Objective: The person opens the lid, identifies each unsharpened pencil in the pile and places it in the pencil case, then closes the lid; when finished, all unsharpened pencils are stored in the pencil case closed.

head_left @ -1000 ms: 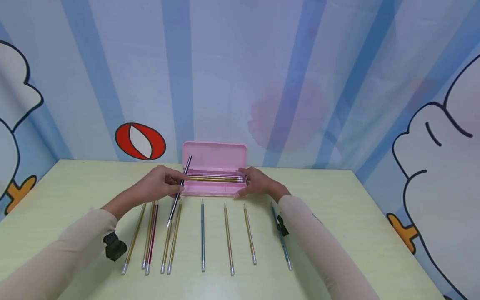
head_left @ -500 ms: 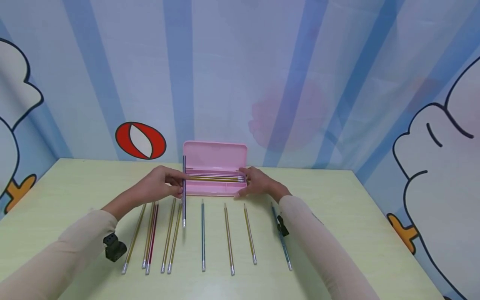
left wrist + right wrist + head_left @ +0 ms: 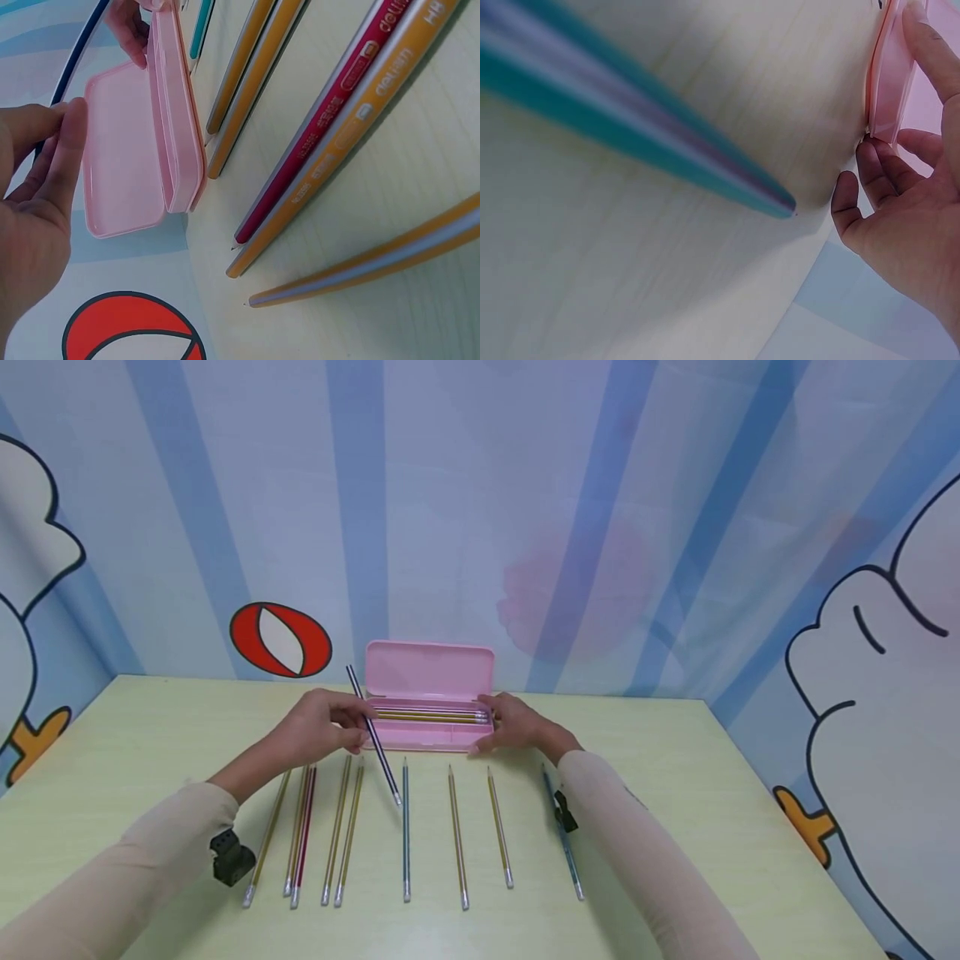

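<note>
My left hand point(image 3: 322, 724) pinches a dark blue and white striped pencil point(image 3: 386, 768) between thumb and fingers. It is tilted in front of the left end of an open pink pencil case point(image 3: 429, 670), its eraser end low and to the right. In the left wrist view, only part of the dark pencil point(image 3: 79, 49) shows. Inside the case lie several pencils point(image 3: 431, 717), gold and dark striped, erasers to the right. My right hand point(image 3: 517, 727) grips the case's right end, thumb at the front and fingers round the side, as the right wrist view shows.
Several pencils lie on the pale table point(image 3: 637, 777) before the case: gold ones, a red pencil point(image 3: 303, 839), a blue pencil point(image 3: 406, 835) and a teal pencil point(image 3: 564, 839) under the right forearm. A blue striped curtain point(image 3: 465, 510) hangs behind the table.
The dark striped pencil in my left hand has swung round: its eraser end moved from lower left, through upright, to lower right. My right hand stays on the case.
</note>
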The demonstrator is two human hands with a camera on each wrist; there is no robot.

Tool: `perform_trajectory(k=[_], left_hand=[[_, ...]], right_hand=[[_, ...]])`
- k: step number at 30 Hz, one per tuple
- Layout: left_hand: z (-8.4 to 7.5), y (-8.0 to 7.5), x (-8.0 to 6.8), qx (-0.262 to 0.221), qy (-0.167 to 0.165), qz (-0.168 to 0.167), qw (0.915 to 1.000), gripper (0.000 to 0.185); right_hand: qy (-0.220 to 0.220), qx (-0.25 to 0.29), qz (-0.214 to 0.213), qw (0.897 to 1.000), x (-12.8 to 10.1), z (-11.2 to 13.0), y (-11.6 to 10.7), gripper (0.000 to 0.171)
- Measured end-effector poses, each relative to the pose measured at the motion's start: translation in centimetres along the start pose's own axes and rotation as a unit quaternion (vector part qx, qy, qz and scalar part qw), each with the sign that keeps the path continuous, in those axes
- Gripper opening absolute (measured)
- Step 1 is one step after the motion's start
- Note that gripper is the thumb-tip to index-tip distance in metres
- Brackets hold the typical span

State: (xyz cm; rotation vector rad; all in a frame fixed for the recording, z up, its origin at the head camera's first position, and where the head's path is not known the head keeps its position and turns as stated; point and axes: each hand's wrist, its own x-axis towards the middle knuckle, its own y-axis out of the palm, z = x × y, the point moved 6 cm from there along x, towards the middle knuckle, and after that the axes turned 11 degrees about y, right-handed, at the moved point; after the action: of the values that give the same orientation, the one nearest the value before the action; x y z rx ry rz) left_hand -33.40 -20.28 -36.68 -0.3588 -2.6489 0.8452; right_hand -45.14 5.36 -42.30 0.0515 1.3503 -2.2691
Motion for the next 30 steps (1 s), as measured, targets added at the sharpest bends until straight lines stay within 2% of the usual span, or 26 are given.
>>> perform_trajectory(k=[8, 12, 16, 22, 30], left_hand=[[0.55, -0.28, 0.05, -0.022, -0.004, -0.041, 0.9989, 0.025], [0.65, -0.3, 0.01, -0.019, -0.021, -0.052, 0.9983, 0.025], [0.53, -0.32, -0.08, -0.016, -0.024, -0.056, 0.998, 0.028], [0.19, -0.67, -0.23, 0.035, 0.0, -0.063, 0.9974, 0.026], [-0.08, -0.84, -0.07, 0.093, 0.035, -0.085, 0.9914, 0.022]], right_hand=[[-0.004, -0.005, 0.001, 1.0, -0.15, 0.03, 0.03, 0.097], [-0.002, -0.002, 0.003, 1.0, -0.17, -0.05, 0.02, 0.097], [0.0, 0.0, 0.004, 1.0, -0.13, -0.11, 0.01, 0.097], [0.002, 0.001, 0.003, 1.0, -0.01, -0.1, 0.05, 0.1], [-0.01, -0.007, 0.003, 1.0, -0.17, 0.11, 0.01, 0.099]])
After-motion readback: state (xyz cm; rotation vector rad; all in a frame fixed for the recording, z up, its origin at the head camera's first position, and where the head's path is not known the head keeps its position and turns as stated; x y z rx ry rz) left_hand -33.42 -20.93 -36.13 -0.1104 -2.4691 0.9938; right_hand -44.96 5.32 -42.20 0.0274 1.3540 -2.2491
